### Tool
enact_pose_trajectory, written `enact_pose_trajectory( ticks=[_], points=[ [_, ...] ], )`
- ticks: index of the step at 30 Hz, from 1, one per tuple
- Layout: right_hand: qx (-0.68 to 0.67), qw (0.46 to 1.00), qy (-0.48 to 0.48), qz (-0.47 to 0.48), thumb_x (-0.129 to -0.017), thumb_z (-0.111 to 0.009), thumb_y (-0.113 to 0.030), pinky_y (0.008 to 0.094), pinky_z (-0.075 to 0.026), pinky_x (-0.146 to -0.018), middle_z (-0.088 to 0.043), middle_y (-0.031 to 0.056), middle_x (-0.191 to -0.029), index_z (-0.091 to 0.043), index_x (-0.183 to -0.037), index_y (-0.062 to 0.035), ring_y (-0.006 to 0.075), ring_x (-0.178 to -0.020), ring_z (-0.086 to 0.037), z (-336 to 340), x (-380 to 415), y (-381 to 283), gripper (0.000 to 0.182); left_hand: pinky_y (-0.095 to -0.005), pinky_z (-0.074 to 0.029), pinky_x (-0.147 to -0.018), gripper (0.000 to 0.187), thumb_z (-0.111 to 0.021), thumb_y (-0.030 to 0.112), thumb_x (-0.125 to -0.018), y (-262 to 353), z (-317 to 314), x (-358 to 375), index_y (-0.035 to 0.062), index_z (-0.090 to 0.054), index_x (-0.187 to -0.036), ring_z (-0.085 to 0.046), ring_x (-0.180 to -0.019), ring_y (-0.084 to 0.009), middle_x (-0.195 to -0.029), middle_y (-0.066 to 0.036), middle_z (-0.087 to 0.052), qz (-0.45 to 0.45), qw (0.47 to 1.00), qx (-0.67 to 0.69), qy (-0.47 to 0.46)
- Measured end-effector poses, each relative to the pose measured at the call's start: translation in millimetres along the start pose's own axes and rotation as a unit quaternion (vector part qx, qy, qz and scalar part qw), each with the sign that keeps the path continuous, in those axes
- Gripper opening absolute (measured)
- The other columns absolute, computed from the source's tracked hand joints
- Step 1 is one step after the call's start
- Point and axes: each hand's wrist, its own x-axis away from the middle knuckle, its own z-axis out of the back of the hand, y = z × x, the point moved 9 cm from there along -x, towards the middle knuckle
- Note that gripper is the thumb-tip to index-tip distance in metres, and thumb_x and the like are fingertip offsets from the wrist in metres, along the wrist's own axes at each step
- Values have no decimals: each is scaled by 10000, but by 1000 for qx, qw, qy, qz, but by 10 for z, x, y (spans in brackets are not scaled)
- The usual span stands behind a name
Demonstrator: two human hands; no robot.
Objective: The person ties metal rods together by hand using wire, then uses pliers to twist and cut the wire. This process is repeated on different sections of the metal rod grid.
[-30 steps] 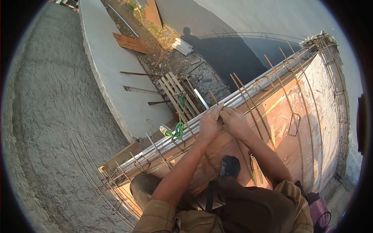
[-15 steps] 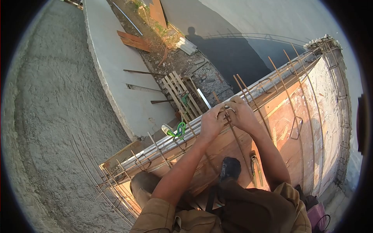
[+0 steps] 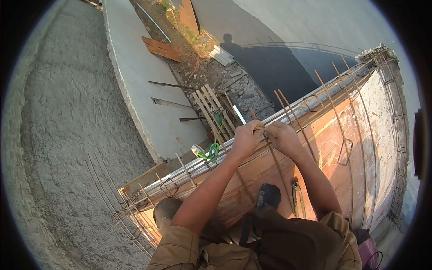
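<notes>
Left hand (image 3: 245, 138) grip pinched on rebar (image 3: 275, 158), right hand (image 3: 281, 136) grip clenched on same bar

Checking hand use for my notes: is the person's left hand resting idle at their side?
No: the left hand is up at the steel bar, close beside the right hand.

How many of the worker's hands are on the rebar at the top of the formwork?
2. The left hand and the right hand meet, both closed around one slanted rebar rod at the rail atop the wooden formwork. Any tie wire in the fingers is hidden.
</notes>
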Motion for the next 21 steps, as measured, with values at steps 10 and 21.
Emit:
enact_pose_trajectory(
  ticks=[10, 21],
  points=[
    [3, 995, 86, -43, -878, -585, -83, 498, -491, -614, -589, 183, -778, -567, -879, -14, 401, -709, -613, -260, 242, 46, 71, -317, -545, -704, 155, -661, 30, -833, -17, -13, -208, -5, -699, -979, -709, -772, -223, -876, -145, -734, 53, 996, -10, -66],
    [-108, 982, 78, -136, -815, -622, -20, 493, -489, -752, -584, 231, -969, -603, -991, 63, 428, -917, -593, -509, 347, -200, 195, -431, -563, -781, 232, -576, 19, -779, 669, -523, -387, -20, -726, -951, -708, -827, -351, -859, -206, -715, -110, 894, -397, -178]
  ],
)
